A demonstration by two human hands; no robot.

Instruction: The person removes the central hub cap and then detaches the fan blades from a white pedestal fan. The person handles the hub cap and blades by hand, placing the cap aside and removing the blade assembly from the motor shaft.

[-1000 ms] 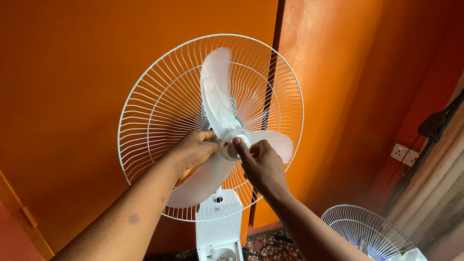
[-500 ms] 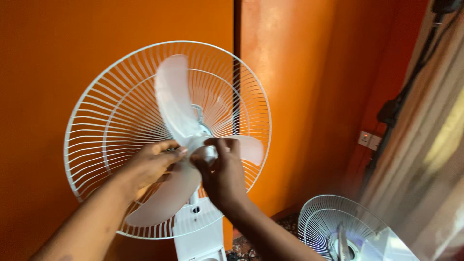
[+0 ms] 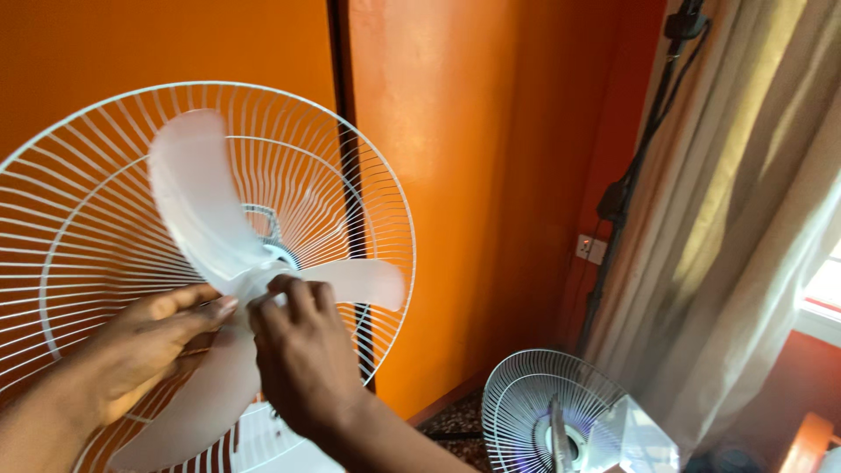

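Note:
A white standing fan fills the left half of the view, its wire rear grille [image 3: 79, 166] open at the front. A translucent white three-blade propeller [image 3: 193, 201] sits on the motor shaft. My left hand [image 3: 144, 342] grips the blade near the hub from the left. My right hand [image 3: 302, 350] covers the hub in the centre, fingers closed round the small cap there; the cap itself is mostly hidden under my fingers.
A second fan [image 3: 547, 407] with a wire grille and clear blades stands on the floor at lower right. Orange walls lie behind, with a wall socket [image 3: 591, 249]. A beige curtain [image 3: 745, 219] and a dark cable hang at right.
The view has swung to the right, so the fan has slid to the left of the frame. Both hands have stayed on the hub, the right one now covering it more fully.

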